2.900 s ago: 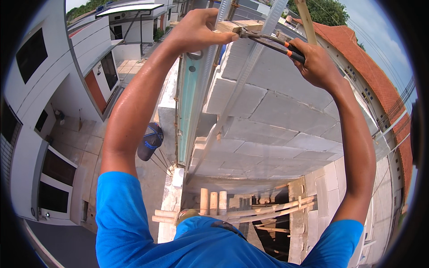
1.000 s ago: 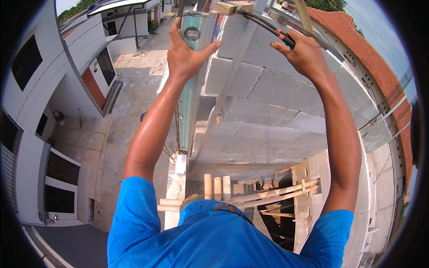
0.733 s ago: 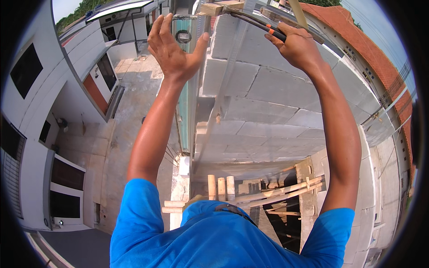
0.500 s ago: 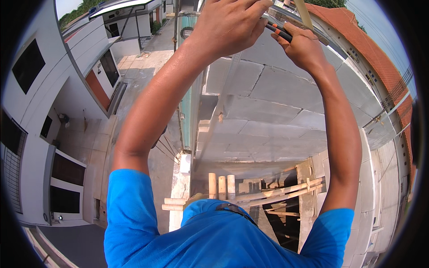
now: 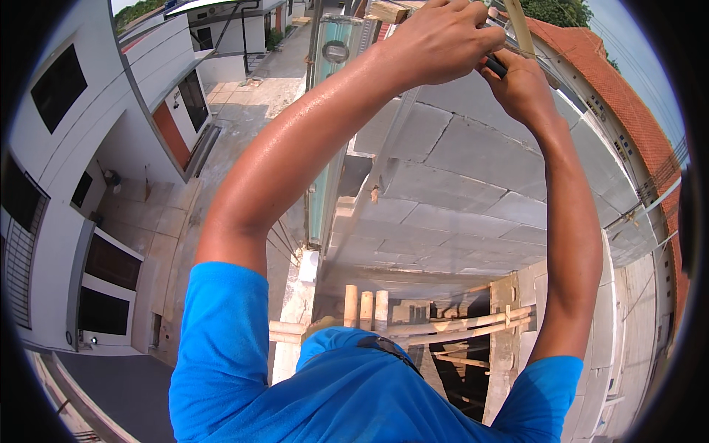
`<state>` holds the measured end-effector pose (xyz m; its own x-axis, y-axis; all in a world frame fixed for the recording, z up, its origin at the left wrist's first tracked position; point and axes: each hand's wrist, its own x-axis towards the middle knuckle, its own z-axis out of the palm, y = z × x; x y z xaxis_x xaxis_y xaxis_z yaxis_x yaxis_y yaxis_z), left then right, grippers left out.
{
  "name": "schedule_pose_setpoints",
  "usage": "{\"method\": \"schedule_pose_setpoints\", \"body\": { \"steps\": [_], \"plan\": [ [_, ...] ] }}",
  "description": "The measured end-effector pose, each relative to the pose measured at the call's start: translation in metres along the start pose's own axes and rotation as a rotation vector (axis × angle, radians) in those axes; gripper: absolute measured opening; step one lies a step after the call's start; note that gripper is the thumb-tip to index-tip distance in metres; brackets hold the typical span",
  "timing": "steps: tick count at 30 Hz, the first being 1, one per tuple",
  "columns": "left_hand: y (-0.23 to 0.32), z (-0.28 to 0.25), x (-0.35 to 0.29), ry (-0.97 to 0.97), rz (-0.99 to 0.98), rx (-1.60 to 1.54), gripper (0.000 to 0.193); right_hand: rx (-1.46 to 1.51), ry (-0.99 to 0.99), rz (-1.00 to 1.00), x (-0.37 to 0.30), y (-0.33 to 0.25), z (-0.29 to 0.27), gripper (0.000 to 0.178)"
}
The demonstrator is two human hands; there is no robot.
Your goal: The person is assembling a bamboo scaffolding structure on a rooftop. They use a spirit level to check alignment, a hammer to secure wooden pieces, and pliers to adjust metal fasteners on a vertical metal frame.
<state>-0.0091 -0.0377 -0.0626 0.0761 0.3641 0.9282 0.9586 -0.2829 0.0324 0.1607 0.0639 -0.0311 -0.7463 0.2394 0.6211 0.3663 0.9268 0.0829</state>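
Note:
High in the view, my right hand (image 5: 521, 85) is closed around the black handle (image 5: 496, 66) of a slim hand tool. Its working end is hidden, so I cannot tell its kind. My left hand (image 5: 447, 43) is just left of it, back upward, with fingers curled in against the tool's upper end. Whatever lies inside those fingers is out of sight. Both hands are over the top of a grey block wall (image 5: 473, 148). Behind my right hand rises a pale wooden strip (image 5: 519, 28), slanting up. A short wood piece (image 5: 389, 11) lies beyond my left wrist.
A long pale-green strip (image 5: 319, 199) with a dark oval ring stands left of the wall. Below are bamboo poles (image 5: 465, 326) and a dark opening (image 5: 465, 376). White houses (image 5: 111, 148) stand across the lane on the left; a red-tiled roof (image 5: 591, 66) and wires on the right.
Both hands have shifted right within the view, the left one more, and the left now covers more of the tool. The orange bands on its handle no longer show. The view has also moved slightly.

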Motion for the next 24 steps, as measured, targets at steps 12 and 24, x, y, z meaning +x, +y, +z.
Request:
{"method": "schedule_pose_setpoints", "body": {
  "steps": [12, 24],
  "plan": [
    [0.000, 0.000, 0.002, -0.019, 0.003, -0.071, 0.044, 0.064, -0.057, 0.015, -0.002, 0.003, 0.004, 0.032],
    [0.016, -0.031, 0.004, -0.225, 0.184, 0.200, 0.027, 0.212, -0.277, 0.045, -0.009, 0.006, -0.003, 0.042]
  ]
}}
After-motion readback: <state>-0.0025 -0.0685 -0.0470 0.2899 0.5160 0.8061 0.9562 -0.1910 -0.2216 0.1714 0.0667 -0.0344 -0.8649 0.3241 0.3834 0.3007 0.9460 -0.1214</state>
